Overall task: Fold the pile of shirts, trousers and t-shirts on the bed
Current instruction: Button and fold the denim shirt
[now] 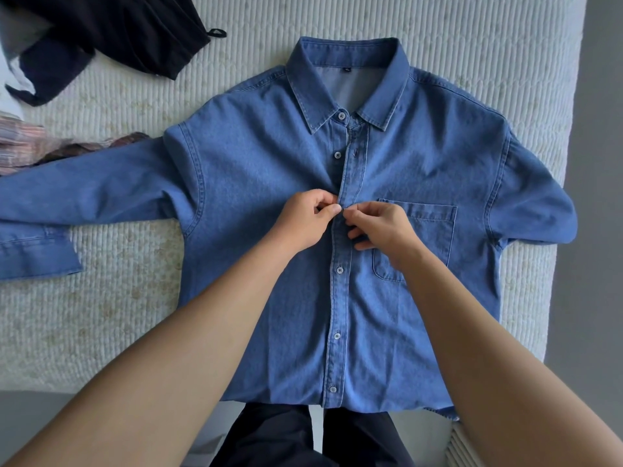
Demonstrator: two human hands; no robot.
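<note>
Legs in dark trousers at the bed edge, nearest. Denim shirt lies flat, front up, hem toward the person, collar away; placket runs straight out from the body. Left hand and right hand meet mid-placket, each with fingers curled, pinching its own edge at a button. Both equally near. Upper buttons look undone, lower ones closed. Beyond, left: striped cloth, dark garment, unfolded.

bed: cream ribbed quilted cover | floor: plain grey, right of bed | light: soft, even
</note>
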